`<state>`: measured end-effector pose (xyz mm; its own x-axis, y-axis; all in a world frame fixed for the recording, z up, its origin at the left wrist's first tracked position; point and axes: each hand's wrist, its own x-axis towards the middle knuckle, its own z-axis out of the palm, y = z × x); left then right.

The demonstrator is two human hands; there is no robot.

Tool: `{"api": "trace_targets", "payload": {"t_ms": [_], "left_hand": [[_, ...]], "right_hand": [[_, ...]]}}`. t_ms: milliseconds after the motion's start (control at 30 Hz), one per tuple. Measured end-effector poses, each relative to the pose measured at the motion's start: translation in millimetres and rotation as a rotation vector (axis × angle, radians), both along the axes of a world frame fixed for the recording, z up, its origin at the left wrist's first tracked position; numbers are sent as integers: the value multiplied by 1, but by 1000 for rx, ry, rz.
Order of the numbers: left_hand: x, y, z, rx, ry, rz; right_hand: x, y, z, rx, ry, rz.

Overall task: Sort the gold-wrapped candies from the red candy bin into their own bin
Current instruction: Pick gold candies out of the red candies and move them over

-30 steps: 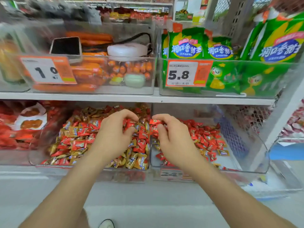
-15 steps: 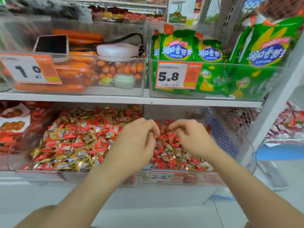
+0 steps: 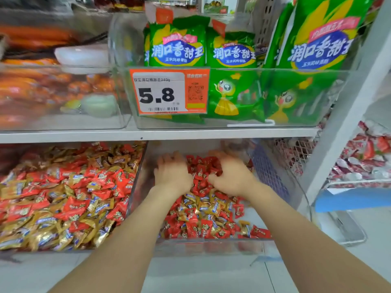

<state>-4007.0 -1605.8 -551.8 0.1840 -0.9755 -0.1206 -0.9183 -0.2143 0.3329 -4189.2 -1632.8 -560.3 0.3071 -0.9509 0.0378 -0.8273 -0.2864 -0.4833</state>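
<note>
Gold-wrapped candies [image 3: 208, 205] lie in a loose cluster among red candies [image 3: 203, 166] in the clear red candy bin [image 3: 211, 247] on the lower shelf, mostly in its front half, with one more gold piece near the front wall at 5 o'clock from the cluster.

Both hands are inside this bin, palms down on the red heap towards its back. The left hand [image 3: 172, 172] is at 10 o'clock from the gold cluster, fingers reaching forward. The right hand [image 3: 229, 174] is at 1 o'clock from it, fingers bent down into the red candies. Both are motion-blurred, so I cannot tell how far either is closed or whether it has hold of a candy.

At 9 o'clock, touching this bin, a second clear bin [image 3: 137, 178] holds a full mixed heap of gold and red candies.

At 12 o'clock, above the shelf board [image 3: 148, 135], green snack bags [image 3: 177, 45] stand in a clear bin behind a price tag [image 3: 167, 93] reading 5.8.
</note>
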Motion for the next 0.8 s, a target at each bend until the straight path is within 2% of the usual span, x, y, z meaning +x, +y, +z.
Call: {"api": "trace_targets", "payload": {"t_ms": [167, 300, 433, 533, 800], "left_hand": [[-3, -24, -10, -19, 80, 55], [-1, -29, -15, 95, 137, -160], [-5, -10, 4, 188, 193, -296], [1, 2, 17, 181, 221, -342], [11, 31, 24, 117, 87, -531]], "right_hand": [[19, -16, -9, 185, 90, 93], [25, -18, -8, 239, 193, 181], [10, -13, -5, 221, 113, 141], [-10, 2, 10, 204, 50, 160], [-38, 50, 35, 269, 54, 253]]}}
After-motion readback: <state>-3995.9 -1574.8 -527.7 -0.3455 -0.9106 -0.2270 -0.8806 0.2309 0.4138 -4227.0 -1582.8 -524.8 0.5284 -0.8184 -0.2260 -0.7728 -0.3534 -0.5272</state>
